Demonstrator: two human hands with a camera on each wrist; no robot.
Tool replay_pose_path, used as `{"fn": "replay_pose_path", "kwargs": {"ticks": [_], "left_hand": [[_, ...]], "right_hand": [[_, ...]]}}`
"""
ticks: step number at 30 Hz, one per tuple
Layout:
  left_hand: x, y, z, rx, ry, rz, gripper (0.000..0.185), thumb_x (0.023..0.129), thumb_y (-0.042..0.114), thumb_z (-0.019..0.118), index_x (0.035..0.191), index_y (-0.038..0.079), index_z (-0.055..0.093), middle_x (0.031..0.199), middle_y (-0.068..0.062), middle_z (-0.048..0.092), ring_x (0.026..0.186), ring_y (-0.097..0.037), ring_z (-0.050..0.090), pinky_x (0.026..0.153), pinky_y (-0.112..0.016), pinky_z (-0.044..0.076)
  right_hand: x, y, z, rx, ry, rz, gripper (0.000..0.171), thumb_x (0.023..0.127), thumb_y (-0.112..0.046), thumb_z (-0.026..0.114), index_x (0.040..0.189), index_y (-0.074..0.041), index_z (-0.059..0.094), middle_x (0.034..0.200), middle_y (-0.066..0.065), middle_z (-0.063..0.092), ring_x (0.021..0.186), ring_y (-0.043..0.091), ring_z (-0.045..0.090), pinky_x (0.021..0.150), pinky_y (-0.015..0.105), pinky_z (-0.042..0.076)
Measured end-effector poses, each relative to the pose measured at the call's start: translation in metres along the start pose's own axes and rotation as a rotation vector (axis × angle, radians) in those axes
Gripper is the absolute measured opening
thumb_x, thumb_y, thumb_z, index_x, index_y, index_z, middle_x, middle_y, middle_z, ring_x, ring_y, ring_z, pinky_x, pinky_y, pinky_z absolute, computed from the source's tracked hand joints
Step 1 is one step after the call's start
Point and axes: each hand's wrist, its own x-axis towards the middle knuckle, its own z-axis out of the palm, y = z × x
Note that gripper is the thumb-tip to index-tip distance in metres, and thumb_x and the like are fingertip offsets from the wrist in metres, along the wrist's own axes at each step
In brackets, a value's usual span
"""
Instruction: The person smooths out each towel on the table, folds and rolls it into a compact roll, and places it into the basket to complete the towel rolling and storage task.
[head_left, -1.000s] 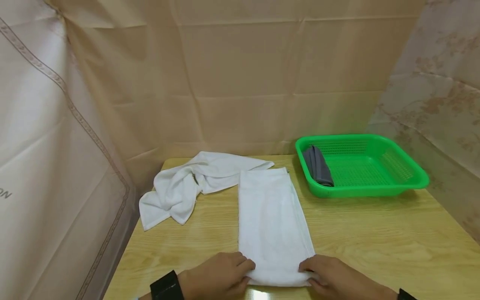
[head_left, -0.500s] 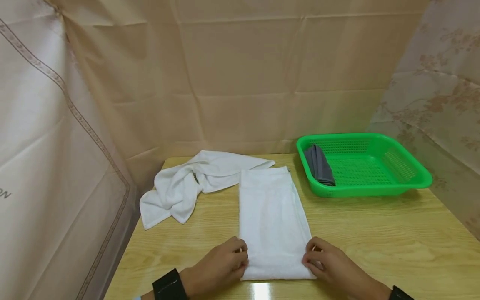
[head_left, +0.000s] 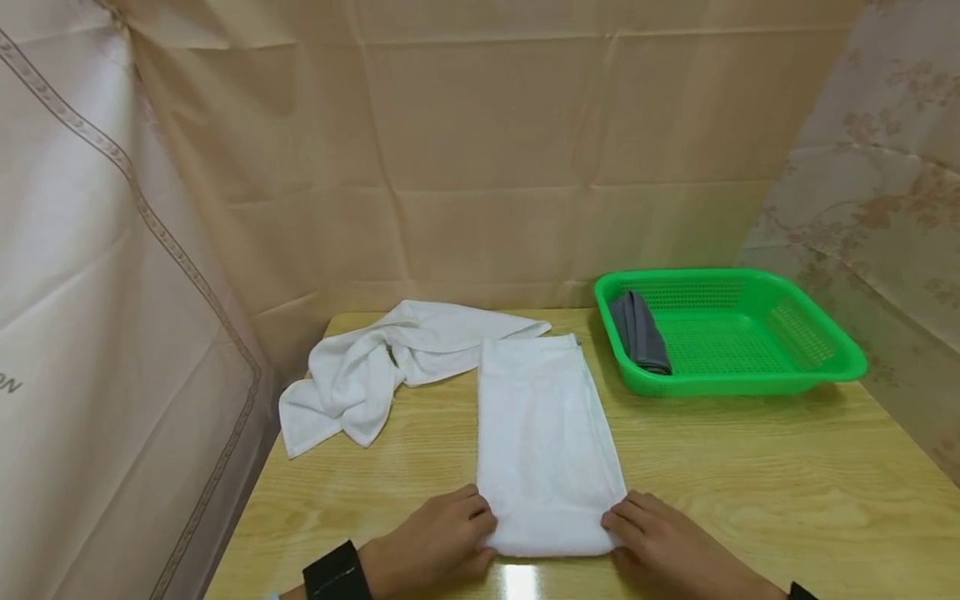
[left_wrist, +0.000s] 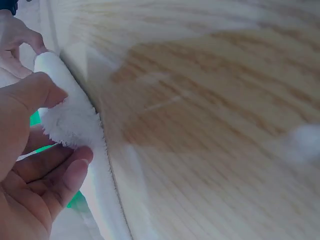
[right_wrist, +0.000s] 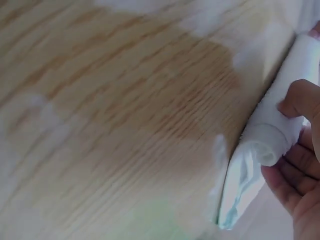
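A white towel [head_left: 543,433], folded into a long strip, lies in front of me with its near end turned over into a thick roll. My left hand [head_left: 446,533] pinches the left end of that roll; in the left wrist view the thumb lies on the fluffy towel end [left_wrist: 75,122] and the fingers curl behind it. At the right end my right hand [head_left: 663,537] holds the roll between thumb and fingers. The right wrist view shows the towel's spiral end [right_wrist: 265,150] beside the fingers, with flat layers beneath.
Behind and left lies a crumpled white towel [head_left: 352,375], its right tip close to the folded one. A green basket [head_left: 742,383] stands at the back right, with a folded dark grey cloth [head_left: 637,333] inside. Cloth sheets [head_left: 480,150] hang around the wooden table [head_left: 735,467].
The towel's near edge has shifted slightly away from me. Half a second ago my fingers were raised at its sides; now they lie lower, gripping the rolled ends again.
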Motion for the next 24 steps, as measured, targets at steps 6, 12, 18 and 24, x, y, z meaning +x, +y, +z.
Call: {"fn": "replay_pose_path", "kwargs": {"ticks": [6, 12, 18, 24], "left_hand": [[0.001, -0.004, -0.006, -0.256, -0.103, -0.231, 0.016, 0.1, 0.023, 0.066, 0.113, 0.015, 0.063, 0.079, 0.013, 0.051, 0.068, 0.002, 0.044, 0.058, -0.012, 0.038], [0.008, -0.011, -0.004, -0.426, -0.095, -0.344, 0.018, 0.102, 0.017, 0.059, 0.119, 0.025, 0.057, 0.074, 0.015, 0.047, 0.067, -0.001, 0.046, 0.06, -0.018, 0.042], [0.012, -0.014, 0.0, -0.388, -0.027, -0.335, 0.01, 0.097, 0.012, 0.066, 0.097, 0.021, 0.071, 0.083, 0.015, 0.059, 0.074, 0.001, 0.048, 0.065, -0.014, 0.043], [0.012, -0.013, -0.002, -0.187, 0.054, -0.25, 0.006, 0.093, 0.017, 0.075, 0.095, 0.018, 0.08, 0.099, 0.007, 0.056, 0.081, -0.003, 0.046, 0.06, -0.007, 0.037]], "right_hand": [[0.005, 0.009, -0.005, 0.413, -0.11, 0.344, 0.027, 0.092, -0.011, 0.076, 0.115, -0.014, 0.063, 0.097, -0.012, 0.068, 0.08, -0.002, 0.059, 0.067, 0.023, 0.052], [0.011, 0.024, -0.001, 0.7, -0.113, 0.482, 0.019, 0.101, -0.014, 0.067, 0.111, -0.017, 0.051, 0.07, -0.018, 0.057, 0.059, -0.005, 0.044, 0.054, 0.02, 0.042], [0.016, 0.027, 0.002, 0.647, -0.076, 0.555, 0.015, 0.097, -0.013, 0.073, 0.094, -0.022, 0.062, 0.075, -0.016, 0.053, 0.067, -0.002, 0.045, 0.057, 0.022, 0.042], [0.016, 0.024, 0.005, 0.418, 0.003, 0.448, 0.026, 0.088, -0.009, 0.082, 0.084, -0.03, 0.067, 0.091, -0.016, 0.051, 0.072, -0.002, 0.047, 0.058, 0.019, 0.044]]}}
